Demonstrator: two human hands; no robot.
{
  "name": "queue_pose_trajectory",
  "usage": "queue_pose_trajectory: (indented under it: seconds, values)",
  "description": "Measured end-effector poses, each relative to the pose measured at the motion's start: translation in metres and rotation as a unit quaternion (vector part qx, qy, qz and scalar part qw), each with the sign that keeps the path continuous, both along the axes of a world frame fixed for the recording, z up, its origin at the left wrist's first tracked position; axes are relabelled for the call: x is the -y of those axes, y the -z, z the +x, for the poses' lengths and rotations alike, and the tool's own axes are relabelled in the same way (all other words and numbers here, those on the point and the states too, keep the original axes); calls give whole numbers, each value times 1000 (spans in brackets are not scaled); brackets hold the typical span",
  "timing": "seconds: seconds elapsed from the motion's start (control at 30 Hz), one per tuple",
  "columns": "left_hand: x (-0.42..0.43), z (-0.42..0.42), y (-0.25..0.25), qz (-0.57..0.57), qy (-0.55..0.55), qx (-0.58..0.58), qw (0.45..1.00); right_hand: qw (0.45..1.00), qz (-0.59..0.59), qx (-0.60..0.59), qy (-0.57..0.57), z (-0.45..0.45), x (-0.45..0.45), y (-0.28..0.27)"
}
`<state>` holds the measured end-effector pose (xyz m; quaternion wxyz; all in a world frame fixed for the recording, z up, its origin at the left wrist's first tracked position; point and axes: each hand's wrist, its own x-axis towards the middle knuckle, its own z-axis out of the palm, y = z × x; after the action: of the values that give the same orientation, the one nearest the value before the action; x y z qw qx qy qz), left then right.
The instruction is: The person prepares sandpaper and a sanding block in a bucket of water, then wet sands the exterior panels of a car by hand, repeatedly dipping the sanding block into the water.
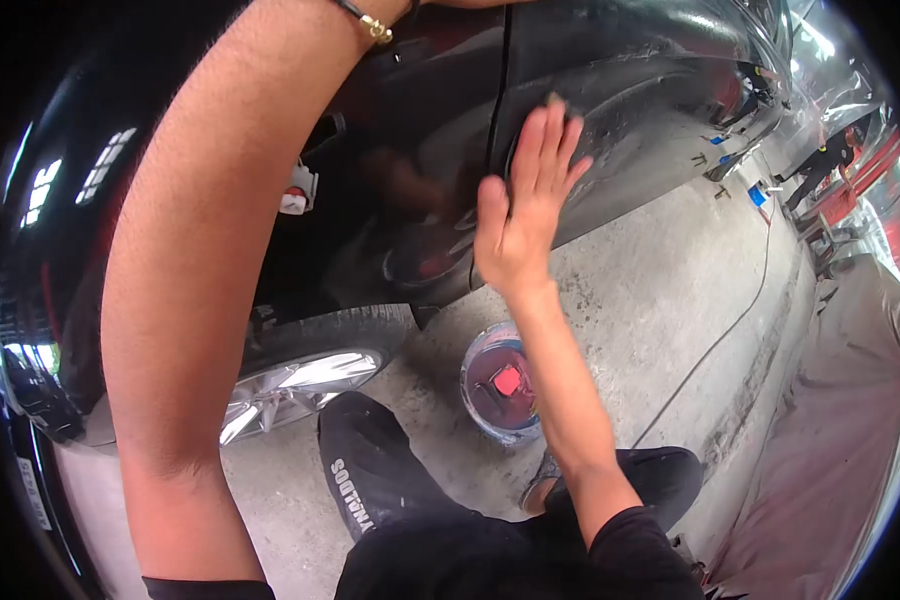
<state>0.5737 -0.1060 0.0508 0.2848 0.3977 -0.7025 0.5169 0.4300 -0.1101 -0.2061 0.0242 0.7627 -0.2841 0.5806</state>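
Observation:
My right hand (528, 205) lies with its fingers stretched out against the black car panel (610, 130), just right of a vertical panel seam. The panel has a dull, greyish, streaked patch around the fingers. My left arm reaches up across the view, with a dark bracelet (375, 28) at the wrist. Only a sliver of my left hand (480, 3) shows at the top edge, near the upper bodywork; its fingers are hidden. Below my right hand, a bucket (470, 400) stands on the floor with murky reddish liquid and a red block (507, 380) in it.
A car wheel (310, 385) is at left, beside my knee. A cable (715, 345) runs over the concrete floor (660, 270). Grey sheeting (820, 400) hangs along the right. Farther off are a person in dark clothes (832, 160) and a blue-and-white container (758, 194).

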Motion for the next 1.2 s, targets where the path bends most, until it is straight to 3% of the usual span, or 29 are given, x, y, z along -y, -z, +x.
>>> queue_pose_trajectory:
  seconds: [0.17, 0.27, 0.33, 0.4, 0.5, 0.53, 0.6, 0.73, 0.77, 0.87, 0.93, 1.0, 1.07, 1.17, 1.2]
  values:
    - [-1, 2, -12, -9, 7, 33, 999, 999, 27, -37, -8, -5, -32, 92]
    - [-17, -4, -4, 17, -2, -5, 1000, 998, 23, -51, 8, -10, -16, -1]
    - [-11, -3, -3, 7, -11, 4, 1000, 1000, -1, -29, 12, -4, -3, -20]
    - [1, 1, -3, -10, -10, 13, 1000, 1000, -15, -9, 5, 3, -3, -15]
    - [0, 2, -2, -8, -11, 20, 1000, 1000, -3, -4, -21, 15, -29, 68]
    - [-6, -1, -3, 0, -14, 22, 1000, 1000, -2, -25, -9, 8, -26, 69]
    - [-16, -5, -1, 25, -20, 25, 999, 998, 1, -68, 15, -21, -3, 66]
    - [-14, -4, -1, 20, -28, 24, 999, 980, 129, 113, 105, -78, 81, 15]
    - [-8, -4, -2, 6, -30, 26, 999, 967, 166, 175, 80, -88, 94, 1]
    - [-7, -2, -2, -1, -30, 29, 999, 950, 227, 174, 128, -70, 68, -19]
    - [-5, -2, -5, -3, -30, 28, 999, 986, 80, 116, 85, -7, 15, -16]
    - [-10, -9, -6, -2, -36, 27, 999, 999, 11, 46, 14, 28, -27, -6]
    - [-16, -11, -9, 38, -64, 29, 997, 990, -79, -95, 62, -11, 7, -5]
    - [-13, -7, -10, 29, -50, 28, 998, 993, 26, 39, 110, -73, 80, -35]
    - [-12, -8, -10, 18, -48, 25, 998, 982, 102, 131, 92, -89, 99, -51]
